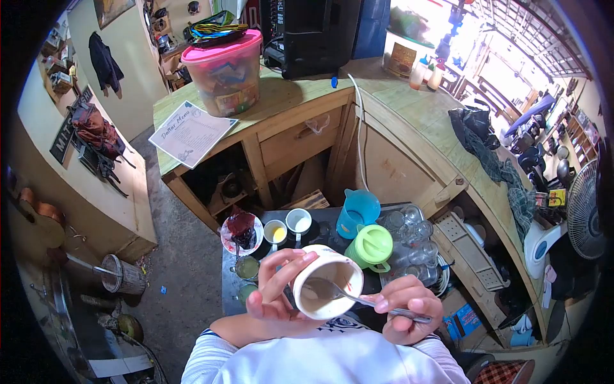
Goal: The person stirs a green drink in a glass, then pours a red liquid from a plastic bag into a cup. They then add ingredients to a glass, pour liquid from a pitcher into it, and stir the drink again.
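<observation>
My left hand (278,285) is wrapped round a white cup (350,272), whose open mouth is tilted towards me. Between the fingers of my right hand (412,308) is a metal spoon (371,302), its bowl inside the cup. A little pale stuff seems to lie at the bottom; I cannot make out what it is. Just beyond stand a white mug with yellow contents (275,232), another mug with white contents (299,221), and a green lidded pitcher (371,246). A blue pitcher (357,214) is behind the green one.
Left on the dark low table (231,288) are a plate with a dark red bag (241,229) and a glass mug (246,268). Several upturned glasses (416,233) stand right. The wooden counter (281,102) curves around, bearing a pink-lidded tub (224,73) and a menu sheet (192,133).
</observation>
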